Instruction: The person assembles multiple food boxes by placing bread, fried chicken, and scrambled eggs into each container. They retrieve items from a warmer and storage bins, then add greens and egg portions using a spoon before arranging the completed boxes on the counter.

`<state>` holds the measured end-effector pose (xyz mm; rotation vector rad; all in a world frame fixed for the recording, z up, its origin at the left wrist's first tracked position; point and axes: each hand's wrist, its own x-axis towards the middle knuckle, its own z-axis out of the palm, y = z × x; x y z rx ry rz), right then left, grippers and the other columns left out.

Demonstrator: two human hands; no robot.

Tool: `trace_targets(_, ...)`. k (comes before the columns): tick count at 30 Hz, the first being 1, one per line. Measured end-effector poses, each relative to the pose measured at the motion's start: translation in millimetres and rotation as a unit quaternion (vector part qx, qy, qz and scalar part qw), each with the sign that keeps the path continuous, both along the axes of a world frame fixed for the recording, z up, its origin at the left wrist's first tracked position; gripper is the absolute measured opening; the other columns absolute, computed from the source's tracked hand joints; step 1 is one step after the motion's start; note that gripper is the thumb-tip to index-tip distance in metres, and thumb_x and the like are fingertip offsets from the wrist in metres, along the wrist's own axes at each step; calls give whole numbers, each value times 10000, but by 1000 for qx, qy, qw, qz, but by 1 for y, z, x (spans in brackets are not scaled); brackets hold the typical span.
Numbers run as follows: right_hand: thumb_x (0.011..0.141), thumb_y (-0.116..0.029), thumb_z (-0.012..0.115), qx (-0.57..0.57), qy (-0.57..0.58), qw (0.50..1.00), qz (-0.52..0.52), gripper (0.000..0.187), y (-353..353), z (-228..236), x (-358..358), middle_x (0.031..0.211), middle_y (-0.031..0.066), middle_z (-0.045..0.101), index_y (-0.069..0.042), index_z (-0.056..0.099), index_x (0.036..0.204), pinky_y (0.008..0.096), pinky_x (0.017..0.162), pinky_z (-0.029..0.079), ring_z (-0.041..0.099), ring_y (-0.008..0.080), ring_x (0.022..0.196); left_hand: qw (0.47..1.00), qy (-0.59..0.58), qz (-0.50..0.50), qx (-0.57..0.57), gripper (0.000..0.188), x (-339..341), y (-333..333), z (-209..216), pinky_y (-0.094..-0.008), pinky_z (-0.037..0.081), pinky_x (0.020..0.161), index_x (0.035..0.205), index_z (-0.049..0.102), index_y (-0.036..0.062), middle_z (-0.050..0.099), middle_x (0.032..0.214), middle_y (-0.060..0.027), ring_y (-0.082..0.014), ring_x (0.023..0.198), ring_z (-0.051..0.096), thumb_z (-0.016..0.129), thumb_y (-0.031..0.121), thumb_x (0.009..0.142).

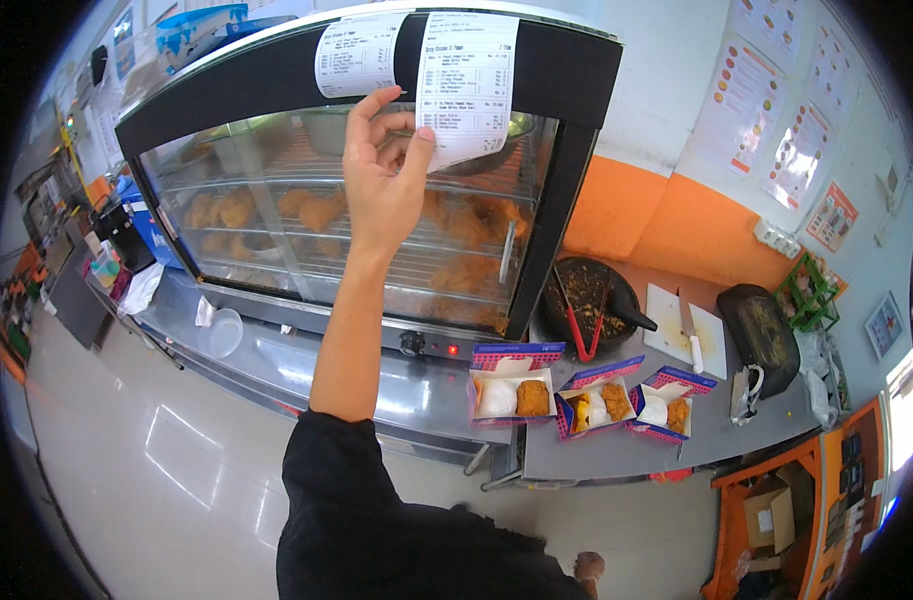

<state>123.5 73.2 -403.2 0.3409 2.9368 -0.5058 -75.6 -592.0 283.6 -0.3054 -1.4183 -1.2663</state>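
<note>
My left hand [388, 165] is raised in front of a heated display cabinet [566, 200]. Its thumb lies on the lower left edge of a long printed receipt [466, 90], with curled fingers behind the paper. That receipt hangs from the cabinet's black top band. Close above my index fingertip hangs a shorter receipt [356, 58]. Behind the glass, several pieces of fried chicken [316, 210] rest on wire racks. Low by my black clothing, my right hand [588, 566] hangs away from the counter; its fingers are too small and dim to make out.
Three open boxes of rice and fried chicken [532, 398] stand on the steel counter [586, 458]. Behind them are a stone mortar [566, 290] with red-handled tongs [584, 340] and a knife [688, 325] on a white cutting board [661, 305]. A plastic tub [221, 334] sits at the left.
</note>
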Motion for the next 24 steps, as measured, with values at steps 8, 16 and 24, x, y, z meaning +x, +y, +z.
trace_targets(8,827,-169,625,-140,-46,986,-83,202,-9,9,9,583,103,643,-5,702,738,372,476,518,626,198,492,999,-10,31,-7,445,-1,-3,-6,-228,514,756,1349,464,-3,643,1049,-97,-117,909,640,634,-17,938)
trace_targets(16,849,-193,643,-184,-86,971,-129,237,-12,16,25,653,124,678,30,722,829,367,510,537,677,215,567,998,-9,59,-26,436,1,5,-3,-232,520,771,1338,466,-10,638,1038,-91,-112,912,635,640,-5,938)
trace_targets(24,908,-254,564,158,-152,972,86,252,19,7,52,890,148,725,-100,761,874,509,743,547,698,337,864,935,98,341,8,305,-4,74,-43,-345,501,952,1222,608,-6,652,1173,-140,-221,1078,623,694,55,936)
